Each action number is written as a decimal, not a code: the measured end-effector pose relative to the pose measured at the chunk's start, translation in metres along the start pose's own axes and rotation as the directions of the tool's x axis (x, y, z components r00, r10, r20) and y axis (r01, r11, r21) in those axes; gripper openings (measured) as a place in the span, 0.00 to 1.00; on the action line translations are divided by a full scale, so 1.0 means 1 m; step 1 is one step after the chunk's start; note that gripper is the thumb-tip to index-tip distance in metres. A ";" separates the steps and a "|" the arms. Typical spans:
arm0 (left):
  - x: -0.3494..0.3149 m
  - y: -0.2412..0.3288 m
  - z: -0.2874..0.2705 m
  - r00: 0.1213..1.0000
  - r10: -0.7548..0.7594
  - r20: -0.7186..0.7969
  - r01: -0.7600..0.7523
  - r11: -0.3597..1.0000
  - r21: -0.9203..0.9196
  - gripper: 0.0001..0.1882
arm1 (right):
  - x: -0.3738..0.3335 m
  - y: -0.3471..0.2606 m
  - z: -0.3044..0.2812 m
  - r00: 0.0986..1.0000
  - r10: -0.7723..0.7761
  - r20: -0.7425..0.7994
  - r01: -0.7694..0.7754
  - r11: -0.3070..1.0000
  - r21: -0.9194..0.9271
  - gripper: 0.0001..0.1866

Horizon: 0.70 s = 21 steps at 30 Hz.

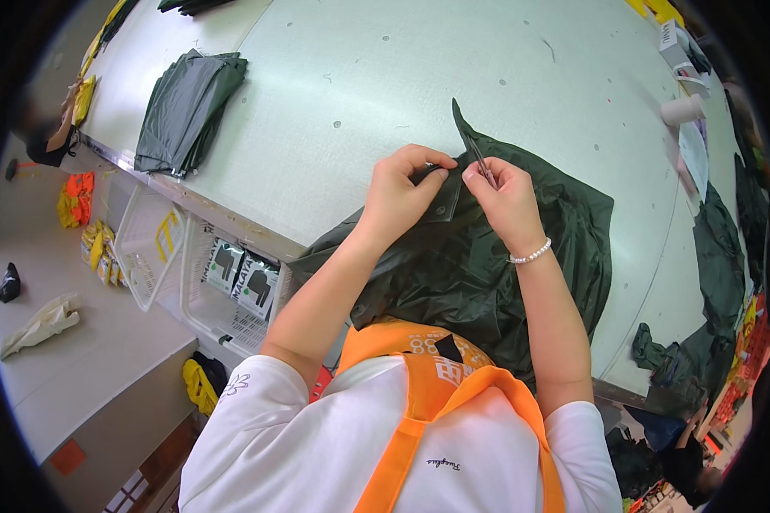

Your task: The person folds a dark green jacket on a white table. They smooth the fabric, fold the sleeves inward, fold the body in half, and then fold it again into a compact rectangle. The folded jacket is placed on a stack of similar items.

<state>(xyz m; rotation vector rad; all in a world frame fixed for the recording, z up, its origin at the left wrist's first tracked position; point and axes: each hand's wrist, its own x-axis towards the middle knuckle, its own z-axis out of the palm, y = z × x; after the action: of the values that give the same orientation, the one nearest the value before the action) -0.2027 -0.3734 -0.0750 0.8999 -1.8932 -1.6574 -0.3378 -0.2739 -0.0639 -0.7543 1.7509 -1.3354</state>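
A dark green garment (560, 222) of thin, shiny fabric lies spread and crumpled over the table's near edge, against my front. My left hand (399, 192) pinches an edge of it between thumb and fingers. A round snap button (441, 210) shows on the cloth just below that pinch. My right hand (512, 203) is closed around slim metal thread snips (479, 156), whose blades point up and away, close to the pinched edge. A pointed corner of the fabric sticks up beyond both hands.
A folded stack of dark green garments (188, 107) lies at the far left of the pale table (385, 81). White plastic baskets (198, 286) with packaged items stand below the left edge. A white thread cone (683, 110) and more dark cloth (717, 239) are at right. Other people are partly visible.
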 end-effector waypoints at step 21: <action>0.003 -0.008 0.000 0.983 -0.173 0.056 0.180 0.889 -0.420 0.04 | -0.015 -0.038 -0.021 0.894 -0.341 0.290 0.438 0.532 -0.724 0.09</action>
<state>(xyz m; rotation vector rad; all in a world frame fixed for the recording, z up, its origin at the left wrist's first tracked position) -0.2032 -0.3757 -0.0830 0.8923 -1.4016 -2.0828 -0.3489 -0.2611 -0.0211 -1.7732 2.1402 -0.6792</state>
